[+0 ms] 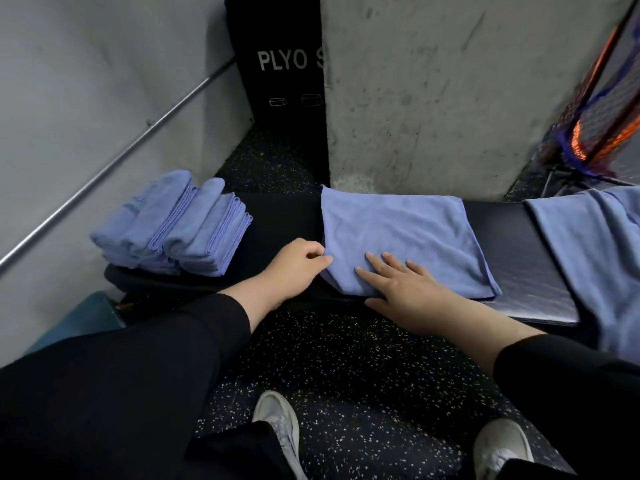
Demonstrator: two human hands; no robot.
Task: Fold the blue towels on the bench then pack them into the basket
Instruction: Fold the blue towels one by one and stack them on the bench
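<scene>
- The grey concrete pillar (pixel 433 91) stands just beyond both hands, with a black box (pixel 277 64) marked "PLYO" wedged beside it, up and to the left of the left grip
- The speckled black floor (pixel 346 375) runs beneath the arms, the person's two pale shoes (pixel 278 424) planted on it below the hands
- The table (pixel 512 244), padded and black, stretches out either side of the hands, a bare shiny stretch of it lying to the right of the right hand
- A blue towel (pixel 408 233) is spread flat on the table under the hands, already doubled over, its left edge at the left grip
- Another blue cloth (pixel 595 251) is draped over the table's far right end, well apart from the right hand
- A stack of folded towels (pixel 180 226) sits at the table's left end, to the left of the left hand and not touching it
- The right hand (pixel 401 289) lies flat on the spread towel's near left corner, fingers straight and splayed, its grip wide and pressing rather than holding
- The left hand (pixel 298 265) has its fingers curled, its grip narrow, pinching the towel's left edge right beside the right hand's fingertips
</scene>
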